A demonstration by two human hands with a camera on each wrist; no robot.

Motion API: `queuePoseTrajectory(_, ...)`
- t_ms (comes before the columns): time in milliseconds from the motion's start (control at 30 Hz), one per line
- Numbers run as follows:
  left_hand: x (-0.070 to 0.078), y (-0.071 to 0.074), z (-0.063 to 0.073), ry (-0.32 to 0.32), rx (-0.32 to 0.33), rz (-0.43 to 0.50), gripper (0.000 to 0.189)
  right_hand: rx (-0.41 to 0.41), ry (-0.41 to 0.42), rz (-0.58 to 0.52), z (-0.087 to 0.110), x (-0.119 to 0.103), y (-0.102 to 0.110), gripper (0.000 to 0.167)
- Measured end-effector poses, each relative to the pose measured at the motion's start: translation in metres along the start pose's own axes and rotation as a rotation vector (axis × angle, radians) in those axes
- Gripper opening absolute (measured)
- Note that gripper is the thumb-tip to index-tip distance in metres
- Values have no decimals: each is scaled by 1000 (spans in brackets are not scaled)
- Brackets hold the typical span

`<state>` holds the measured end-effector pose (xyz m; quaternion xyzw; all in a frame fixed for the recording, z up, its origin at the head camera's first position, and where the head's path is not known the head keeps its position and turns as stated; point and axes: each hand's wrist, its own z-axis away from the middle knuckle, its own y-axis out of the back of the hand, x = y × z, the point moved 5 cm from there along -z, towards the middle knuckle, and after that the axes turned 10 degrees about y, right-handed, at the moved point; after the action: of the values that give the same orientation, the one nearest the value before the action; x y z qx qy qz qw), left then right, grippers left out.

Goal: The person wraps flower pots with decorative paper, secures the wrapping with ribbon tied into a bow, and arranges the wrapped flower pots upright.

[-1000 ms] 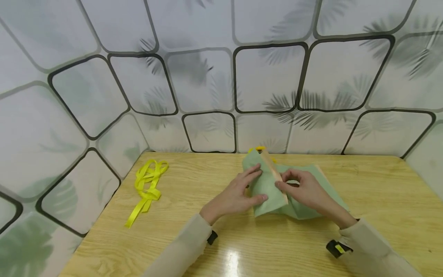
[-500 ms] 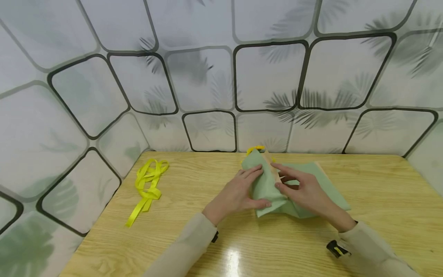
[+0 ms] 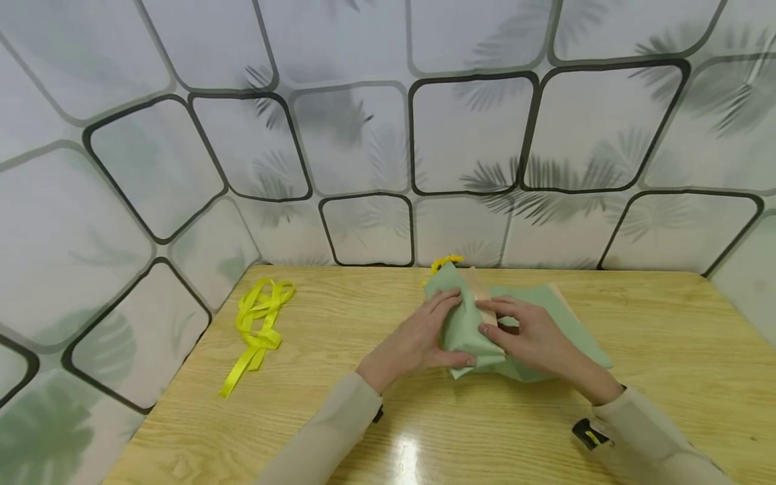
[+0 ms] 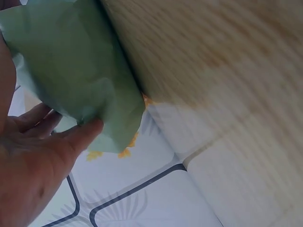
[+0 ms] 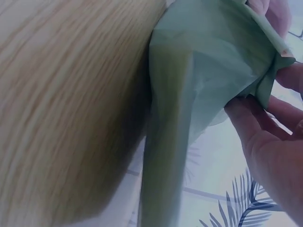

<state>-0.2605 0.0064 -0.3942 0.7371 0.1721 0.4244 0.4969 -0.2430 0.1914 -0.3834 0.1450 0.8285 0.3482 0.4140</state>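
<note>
Green wrapping paper (image 3: 467,327) with a peach border is folded over on itself at the table's far middle. Yellow flower petals (image 3: 444,262) poke out past its top end; the rest of the flower is hidden. From the left side, my left hand (image 3: 409,347) holds the folded bundle, its fingers on the upper part and its thumb along the lower edge. My right hand (image 3: 539,337) pinches the peach border between thumb and fingers. In the right wrist view, those fingers reach under the lifted paper (image 5: 213,61). The left wrist view shows fingers against the paper's outer side (image 4: 71,61).
A loose yellow ribbon (image 3: 257,320) lies in a tangle at the left of the wooden table (image 3: 339,296). A patterned cloth wall (image 3: 364,155) rises behind the table's back edge. The paper's unfolded part (image 3: 576,330) spreads to the right.
The peach border has been turned down flatter over the bundle. My right fingers reached up along it, then drew back down a little. My left thumb shifted slightly right along the lower edge.
</note>
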Motion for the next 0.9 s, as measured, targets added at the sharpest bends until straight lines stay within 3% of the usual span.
queuePoseTrajectory(233,0,-3,-3,-49,-7,-34,98,-27,44,-47,0,0,-1,40)
queuePoseTrajectory(433,-1,-4,-3,-42,-11,-12,96,-23,48,-55,0,-3,2,56)
queuePoseTrajectory(733,-3,-4,-4,8,-69,24,93,-13,-155,-59,-11,-4,8,56)
queuePoseTrajectory(833,-3,-5,-5,20,-78,35,93,-4,-270,-194,-11,0,8,58)
queuePoseTrajectory(900,-3,-4,-5,27,-82,45,93,37,-352,-352,-9,5,8,59)
